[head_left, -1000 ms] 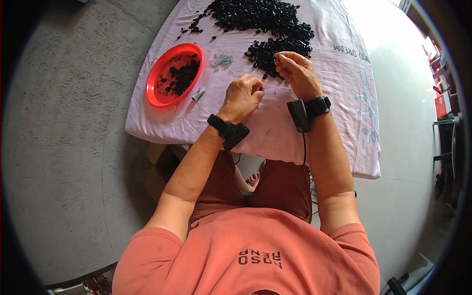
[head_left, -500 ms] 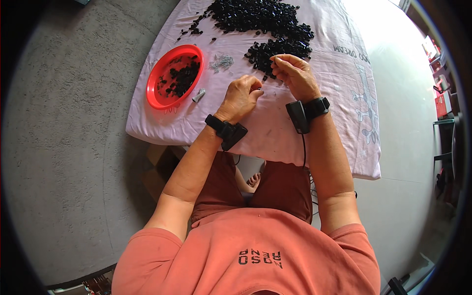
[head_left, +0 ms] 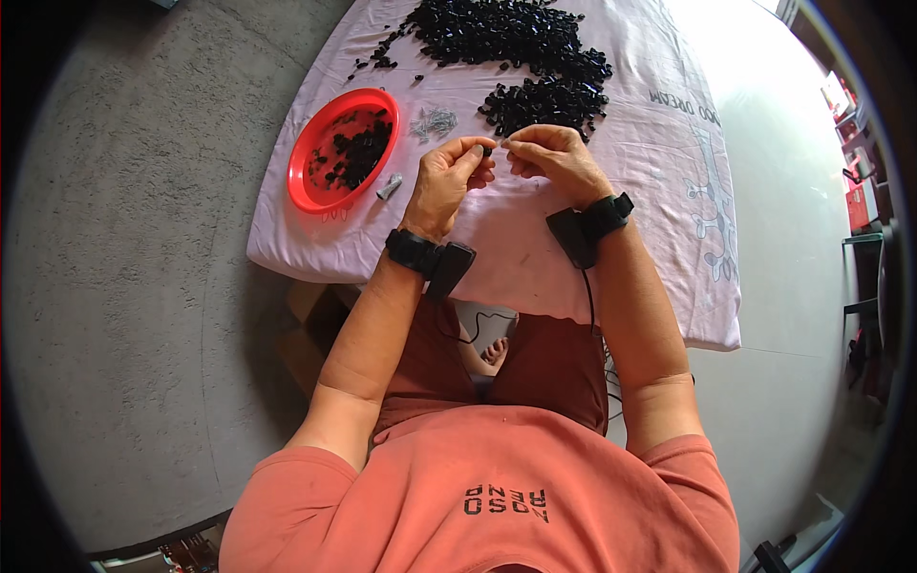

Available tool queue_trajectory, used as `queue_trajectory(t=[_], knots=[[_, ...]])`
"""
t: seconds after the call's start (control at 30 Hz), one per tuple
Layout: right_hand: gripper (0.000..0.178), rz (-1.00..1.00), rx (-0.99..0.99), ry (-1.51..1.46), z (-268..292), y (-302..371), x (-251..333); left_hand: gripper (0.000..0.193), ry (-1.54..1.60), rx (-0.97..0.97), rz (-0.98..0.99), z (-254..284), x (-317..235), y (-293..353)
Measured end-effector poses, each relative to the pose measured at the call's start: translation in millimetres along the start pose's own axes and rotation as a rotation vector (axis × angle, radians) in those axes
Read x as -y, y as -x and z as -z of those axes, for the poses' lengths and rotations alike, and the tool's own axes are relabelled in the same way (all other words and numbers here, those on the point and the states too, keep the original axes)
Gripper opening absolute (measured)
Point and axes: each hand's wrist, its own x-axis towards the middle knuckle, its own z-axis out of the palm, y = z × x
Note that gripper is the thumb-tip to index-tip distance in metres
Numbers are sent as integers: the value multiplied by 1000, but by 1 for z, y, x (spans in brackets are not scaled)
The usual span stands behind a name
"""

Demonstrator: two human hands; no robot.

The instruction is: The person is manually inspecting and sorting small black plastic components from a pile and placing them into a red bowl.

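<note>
My left hand (head_left: 441, 184) pinches a small black plastic piece (head_left: 488, 150) between thumb and fingertips above the cloth. Close beside it, the thumb and forefinger of my right hand (head_left: 562, 162) are pressed together, pointing at that piece; whatever they hold is too small to name. Just beyond my right hand lies a heap of similar shiny black pieces (head_left: 540, 103), joined to a larger heap (head_left: 492, 33) at the far side. A little pile of thin silvery parts (head_left: 434, 124) rests beyond my left hand.
To the left stands a red plastic basin (head_left: 294, 181) with black pieces inside. A small grey tube-like object (head_left: 389, 186) lies by its rim. A pink patterned cloth (head_left: 659, 191) covers the table. Black devices are strapped to both wrists, with cables hanging down.
My right hand has come back from the black heap toward my left hand. The left hand has turned and lifted slightly, so the black piece in its fingertips now shows.
</note>
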Motion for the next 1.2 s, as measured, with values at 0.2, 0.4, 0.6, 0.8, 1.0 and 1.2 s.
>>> queue_trajectory(t=[0.2,0.4,0.6,0.8,1.0,1.2], knots=[[21,-21,48,48,-5,2,4,14,18,2,-86,-2,5,-5],[21,-21,50,46,-7,2,3,13,-71,-23,-203,-10,1,-4],[21,-23,51,60,-7,2,4,13,-341,-99,-384,-13,1,-6],[20,-29,48,59,-8,2,5,14,-446,-123,-407,-15,-3,-3],[20,-21,51,2,-7,2,3,12,-528,-137,-448,-17,-3,-2],[18,23,71,-19,-8,1,-2,12,-571,-163,-471,-14,-2,-4]])
